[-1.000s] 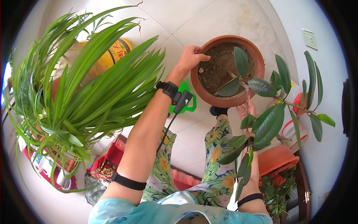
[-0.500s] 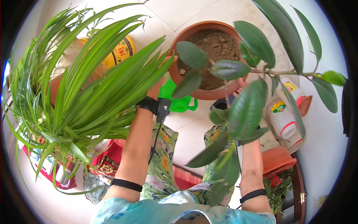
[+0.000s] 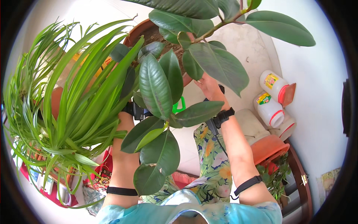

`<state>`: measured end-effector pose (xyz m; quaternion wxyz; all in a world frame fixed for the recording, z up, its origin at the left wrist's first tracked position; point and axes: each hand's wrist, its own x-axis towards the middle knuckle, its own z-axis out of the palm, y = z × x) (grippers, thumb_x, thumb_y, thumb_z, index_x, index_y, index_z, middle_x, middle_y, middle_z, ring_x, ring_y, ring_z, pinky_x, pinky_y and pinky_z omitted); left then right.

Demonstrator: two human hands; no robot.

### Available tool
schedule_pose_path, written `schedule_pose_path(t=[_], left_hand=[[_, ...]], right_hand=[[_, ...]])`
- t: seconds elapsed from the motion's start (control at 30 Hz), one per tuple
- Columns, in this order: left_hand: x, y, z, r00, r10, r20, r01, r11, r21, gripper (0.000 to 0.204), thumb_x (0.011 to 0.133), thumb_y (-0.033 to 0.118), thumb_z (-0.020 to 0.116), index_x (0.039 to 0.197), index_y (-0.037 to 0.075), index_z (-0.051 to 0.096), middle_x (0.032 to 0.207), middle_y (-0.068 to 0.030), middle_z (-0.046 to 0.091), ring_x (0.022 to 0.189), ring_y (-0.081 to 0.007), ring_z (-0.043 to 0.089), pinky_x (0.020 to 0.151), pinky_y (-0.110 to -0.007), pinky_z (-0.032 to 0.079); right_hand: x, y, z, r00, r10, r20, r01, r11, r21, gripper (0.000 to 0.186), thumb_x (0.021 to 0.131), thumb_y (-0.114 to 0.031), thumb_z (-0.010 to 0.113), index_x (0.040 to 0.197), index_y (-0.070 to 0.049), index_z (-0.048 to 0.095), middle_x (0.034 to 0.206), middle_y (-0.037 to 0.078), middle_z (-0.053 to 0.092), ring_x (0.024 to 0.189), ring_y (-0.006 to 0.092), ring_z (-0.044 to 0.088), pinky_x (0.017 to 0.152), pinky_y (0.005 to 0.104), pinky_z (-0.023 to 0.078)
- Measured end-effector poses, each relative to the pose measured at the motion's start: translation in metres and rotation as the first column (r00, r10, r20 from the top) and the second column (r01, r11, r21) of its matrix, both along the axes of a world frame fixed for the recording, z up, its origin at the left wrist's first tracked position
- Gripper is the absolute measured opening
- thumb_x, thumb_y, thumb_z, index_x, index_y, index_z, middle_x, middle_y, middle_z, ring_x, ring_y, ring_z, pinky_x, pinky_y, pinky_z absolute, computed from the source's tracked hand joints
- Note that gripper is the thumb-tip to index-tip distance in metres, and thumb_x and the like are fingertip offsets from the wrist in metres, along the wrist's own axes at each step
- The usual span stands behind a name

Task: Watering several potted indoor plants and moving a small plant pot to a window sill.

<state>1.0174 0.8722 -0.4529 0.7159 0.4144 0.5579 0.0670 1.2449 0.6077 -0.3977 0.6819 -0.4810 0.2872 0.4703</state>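
A terracotta pot (image 3: pixel 134 35) of brown soil stands on the floor ahead, largely screened by the broad dark-green leaves (image 3: pixel 156 87) of a rubber plant. The plant's branch (image 3: pixel 220 25) leans over it toward the upper right. My right hand (image 3: pixel 210 89) is beside the pot's right edge, fingers stretched toward the rim and apart, with nothing seen in them. Leaves cover part of the fingertips, so contact is unclear. On the left, my forearm (image 3: pixel 126 149) reaches up behind the leaves, which hide my left hand and whatever it touches.
A long-leaved green plant (image 3: pixel 74 112) crowds the left side. Behind the leaves is a bright green plastic handle (image 3: pixel 179 105). White plastic jars (image 3: pixel 270 108) lie at right by the wall, above an orange planter (image 3: pixel 270 147) and a wooden frame (image 3: pixel 301 179).
The pot and rubber plant have shifted left in view, and the leaves now cover my left hand. My right hand shows more fully, fingers apart at the pot's edge.
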Motion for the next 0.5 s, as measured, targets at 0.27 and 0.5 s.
schedule_pose_path(t=[0.27,0.5], left_hand=[[-0.002,-0.074,0.014,0.996,-0.085,-0.004,0.084,0.993,-0.083,0.035,0.080,0.016,0.060,0.113,0.008,0.051,0.098,-0.0028,0.056,0.094,-0.0159,0.053,0.076,-0.032,0.044],[0.009,-0.130,0.051,0.977,-0.202,0.066,0.206,0.977,-0.056,0.034,0.081,0.016,0.060,0.112,0.009,0.051,0.098,-0.0024,0.056,0.094,-0.0159,0.053,0.075,-0.031,0.044]], right_hand=[[-0.030,-0.089,0.045,0.999,-0.019,-0.050,0.007,0.969,-0.248,0.037,0.081,-0.033,0.063,0.104,-0.005,0.055,0.100,0.006,0.058,0.097,0.0193,0.055,0.086,0.0356,0.041],[-0.068,-0.194,0.064,0.937,-0.300,-0.180,0.206,0.889,-0.410,0.037,0.078,-0.030,0.066,0.098,-0.001,0.053,0.089,0.010,0.059,0.083,0.0219,0.059,0.075,0.0351,0.046]])
